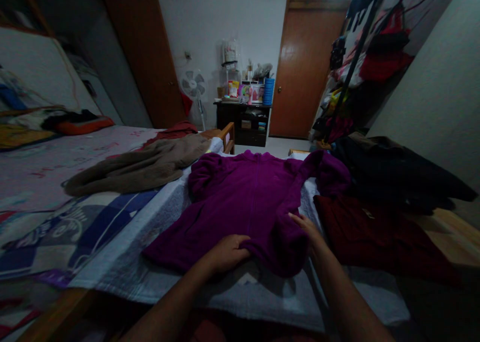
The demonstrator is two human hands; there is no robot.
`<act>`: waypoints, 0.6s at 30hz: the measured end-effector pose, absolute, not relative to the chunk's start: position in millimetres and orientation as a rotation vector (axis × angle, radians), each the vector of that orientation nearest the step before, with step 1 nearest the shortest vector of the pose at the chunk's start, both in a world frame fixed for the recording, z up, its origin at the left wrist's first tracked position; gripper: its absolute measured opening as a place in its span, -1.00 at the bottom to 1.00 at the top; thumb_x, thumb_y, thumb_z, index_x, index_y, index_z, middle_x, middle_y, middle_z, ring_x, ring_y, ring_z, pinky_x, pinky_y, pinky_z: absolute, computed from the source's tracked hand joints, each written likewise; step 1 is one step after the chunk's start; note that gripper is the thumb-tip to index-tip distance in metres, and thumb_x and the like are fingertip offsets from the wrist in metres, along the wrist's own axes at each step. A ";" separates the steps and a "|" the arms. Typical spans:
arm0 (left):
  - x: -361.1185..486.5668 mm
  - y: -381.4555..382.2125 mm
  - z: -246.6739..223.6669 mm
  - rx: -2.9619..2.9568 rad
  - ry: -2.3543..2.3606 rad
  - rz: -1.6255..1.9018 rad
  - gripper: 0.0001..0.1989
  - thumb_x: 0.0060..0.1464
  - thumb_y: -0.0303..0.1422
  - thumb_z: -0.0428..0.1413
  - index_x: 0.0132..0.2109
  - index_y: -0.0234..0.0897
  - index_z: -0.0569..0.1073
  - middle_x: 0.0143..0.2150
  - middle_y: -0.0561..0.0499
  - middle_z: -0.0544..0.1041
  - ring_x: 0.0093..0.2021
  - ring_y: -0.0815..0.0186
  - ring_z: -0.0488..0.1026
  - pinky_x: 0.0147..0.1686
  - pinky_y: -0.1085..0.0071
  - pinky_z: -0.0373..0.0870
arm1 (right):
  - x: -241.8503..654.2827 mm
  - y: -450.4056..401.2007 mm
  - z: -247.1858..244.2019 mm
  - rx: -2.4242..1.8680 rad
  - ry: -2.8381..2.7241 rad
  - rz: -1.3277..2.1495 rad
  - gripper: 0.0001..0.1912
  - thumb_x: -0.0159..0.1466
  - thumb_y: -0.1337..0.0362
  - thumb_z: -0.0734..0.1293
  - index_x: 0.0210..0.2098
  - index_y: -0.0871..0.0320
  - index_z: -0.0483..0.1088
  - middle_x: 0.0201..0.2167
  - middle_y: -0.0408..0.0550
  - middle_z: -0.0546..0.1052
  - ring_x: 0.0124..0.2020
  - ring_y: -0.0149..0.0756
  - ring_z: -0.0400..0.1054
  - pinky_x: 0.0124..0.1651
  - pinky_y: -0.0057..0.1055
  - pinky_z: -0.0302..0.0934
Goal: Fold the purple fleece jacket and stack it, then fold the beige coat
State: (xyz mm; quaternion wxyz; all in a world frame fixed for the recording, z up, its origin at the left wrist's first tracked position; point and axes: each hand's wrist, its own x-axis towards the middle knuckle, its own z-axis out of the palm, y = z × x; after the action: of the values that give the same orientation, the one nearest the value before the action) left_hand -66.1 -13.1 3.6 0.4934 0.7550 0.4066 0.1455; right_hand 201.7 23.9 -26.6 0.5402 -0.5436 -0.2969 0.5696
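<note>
A purple zip-up jacket lies spread out, collar away from me, on a pale blue cloth. My left hand grips its bottom hem near the middle, thumb on top and the other fingers hidden below. At the right side of the jacket, my right hand holds the fabric, which bulges up between my two hands. Part of that hand is behind the cloth. The jacket's left sleeve is bunched up, and the right one reaches toward the dark clothes.
A folded dark red garment and a pile of dark clothes lie on the right. A brown fleecy garment rests on the bed to the left. Farther back are a fan, a black cabinet and a wooden door.
</note>
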 end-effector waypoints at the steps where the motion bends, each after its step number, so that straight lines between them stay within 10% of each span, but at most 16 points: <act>1: -67.4 -11.1 7.4 1.857 0.975 0.286 -0.65 0.11 -0.20 0.01 -0.05 -0.23 0.53 -0.07 0.02 0.58 -0.09 0.21 0.47 -0.06 0.38 0.34 | 202.4 28.1 -24.6 -1.262 -0.693 1.395 -0.58 -0.06 0.18 0.48 -0.21 0.11 0.39 -0.32 -0.10 0.59 -0.33 -0.21 0.49 -0.23 -0.32 0.35; 9: -83.9 51.7 40.9 1.916 0.855 0.196 -0.47 0.01 -0.16 0.16 0.12 -0.24 0.40 0.03 -0.07 0.51 0.02 0.17 0.44 0.01 0.32 0.36 | 195.6 65.2 -9.5 -1.185 -0.959 1.219 -0.52 -0.07 0.28 0.33 -0.11 0.05 0.43 -0.16 -0.13 0.58 -0.17 -0.19 0.44 -0.10 -0.35 0.28; 13: -96.5 106.2 51.4 2.304 1.800 0.692 -0.52 0.04 -0.29 0.14 0.14 -0.22 0.41 0.28 -0.17 0.26 0.30 -0.03 0.11 0.26 0.06 0.06 | 182.9 76.6 -3.7 -1.033 -1.044 1.260 -0.54 0.00 0.26 0.29 -0.07 0.07 0.41 -0.10 -0.09 0.56 -0.10 -0.16 0.42 -0.02 -0.29 0.27; 18: -114.9 148.6 39.6 2.331 2.487 0.478 -0.34 0.03 -0.35 0.16 0.30 -0.11 0.24 0.38 -0.24 0.06 0.29 -0.23 0.04 0.16 -0.10 0.10 | 185.9 96.6 -19.5 -1.214 -1.157 0.992 -0.69 0.07 0.10 0.30 -0.25 0.10 0.47 -0.12 -0.03 0.55 -0.06 -0.13 0.38 0.05 -0.26 0.24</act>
State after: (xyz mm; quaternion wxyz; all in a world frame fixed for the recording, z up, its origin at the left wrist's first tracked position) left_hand -114.9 148.6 39.6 -0.1498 0.6697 0.7143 0.1373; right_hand 185.9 96.6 -19.5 0.5618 -0.5155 -0.4913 0.4211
